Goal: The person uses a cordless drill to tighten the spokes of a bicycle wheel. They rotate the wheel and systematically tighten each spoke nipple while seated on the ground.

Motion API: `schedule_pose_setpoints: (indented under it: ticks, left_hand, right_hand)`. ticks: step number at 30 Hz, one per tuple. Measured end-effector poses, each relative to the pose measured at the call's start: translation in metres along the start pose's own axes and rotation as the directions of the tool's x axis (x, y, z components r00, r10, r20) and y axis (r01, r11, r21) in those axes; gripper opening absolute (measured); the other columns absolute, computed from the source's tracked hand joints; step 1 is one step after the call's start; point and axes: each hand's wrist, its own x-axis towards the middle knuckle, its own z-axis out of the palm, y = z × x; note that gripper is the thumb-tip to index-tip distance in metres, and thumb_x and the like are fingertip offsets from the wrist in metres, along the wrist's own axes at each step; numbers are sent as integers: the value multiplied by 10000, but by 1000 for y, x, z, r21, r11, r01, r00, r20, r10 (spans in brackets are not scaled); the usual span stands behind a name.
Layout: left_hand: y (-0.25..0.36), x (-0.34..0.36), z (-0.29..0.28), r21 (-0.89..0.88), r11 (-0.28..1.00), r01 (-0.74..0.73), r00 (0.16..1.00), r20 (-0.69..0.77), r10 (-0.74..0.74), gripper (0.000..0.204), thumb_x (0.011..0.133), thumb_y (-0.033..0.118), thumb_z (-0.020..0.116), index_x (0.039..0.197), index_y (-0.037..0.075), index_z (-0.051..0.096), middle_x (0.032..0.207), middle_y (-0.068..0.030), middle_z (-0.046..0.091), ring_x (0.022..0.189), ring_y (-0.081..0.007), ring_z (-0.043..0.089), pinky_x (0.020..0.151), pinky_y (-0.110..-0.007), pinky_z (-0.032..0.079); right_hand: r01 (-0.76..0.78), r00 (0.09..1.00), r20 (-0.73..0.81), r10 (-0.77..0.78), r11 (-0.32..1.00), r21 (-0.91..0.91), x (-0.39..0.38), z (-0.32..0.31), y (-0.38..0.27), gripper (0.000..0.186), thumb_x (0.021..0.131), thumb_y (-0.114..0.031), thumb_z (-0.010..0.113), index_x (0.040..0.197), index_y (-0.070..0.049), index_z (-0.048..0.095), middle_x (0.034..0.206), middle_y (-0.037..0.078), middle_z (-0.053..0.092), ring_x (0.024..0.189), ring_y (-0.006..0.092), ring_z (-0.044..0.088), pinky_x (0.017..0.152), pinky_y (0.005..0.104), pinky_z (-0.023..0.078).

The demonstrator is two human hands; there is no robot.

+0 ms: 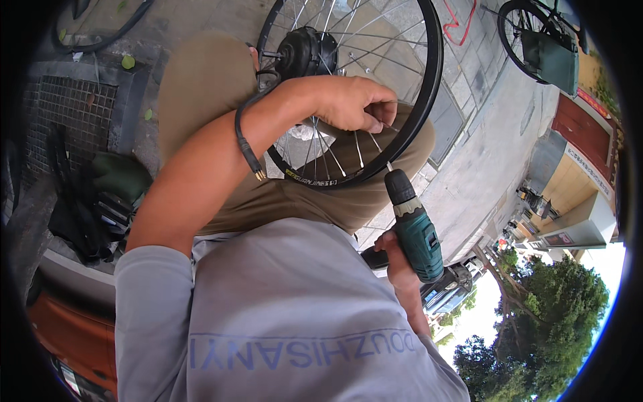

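Note:
A black-rimmed wheel with silver spokes and a black hub motor rests across my lap. My left hand reaches over the spokes, its thumb and fingers pinched on a spoke close to the rim. My right hand is wrapped round the grip of a teal and black cordless drill. The drill points up at the rim, and its bit meets the rim's outer side near that spoke. From the hub a black cable hangs over my left forearm, its connector pins showing at the end.
My bent knees in brown trousers are under the wheel. A metal floor grate and dark bags are at the left. A red strap lies on the paving beyond the wheel. A parked bicycle stands at the far right.

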Motion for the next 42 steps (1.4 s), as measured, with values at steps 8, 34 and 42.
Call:
schedule_pose_setpoints:
  ticks: [8, 34, 42]
  left_hand:
    - [8, -3, -3, 19, 1000, 7, 1000, -11, -7, 186, 1010, 129, 770, 1170, 58, 706, 1123, -55, 779, 1122, -191, 729, 1018, -374, 546]
    - [10, -6, -3, 33, 999, 21, 999, -45, -20, 202, 995, 156, 791, 1157, 63, 714, 1112, -63, 781, 1089, -204, 738, 975, -368, 564]
    - [14, -11, -2, 26, 999, 48, 997, -70, -46, 209, 989, 154, 799, 1156, 58, 717, 1086, -71, 788, 1068, -195, 740, 951, -367, 567]
  right_hand:
    - [51, 999, -6, -51, 998, 39, 4, -4, -13, 102, 1044, 6, 655, 978, -58, 700, 819, 21, 694, 753, 133, 670, 728, 324, 552]
    - [116, 993, 46, -110, 976, -182, 10, -15, -12, 102, 1001, 12, 672, 939, -59, 712, 815, 20, 691, 753, 136, 661, 710, 326, 526]
    - [115, 992, 59, -109, 988, -106, 13, -15, -10, 84, 996, 10, 675, 967, -51, 726, 777, 27, 689, 696, 152, 654, 679, 330, 521]
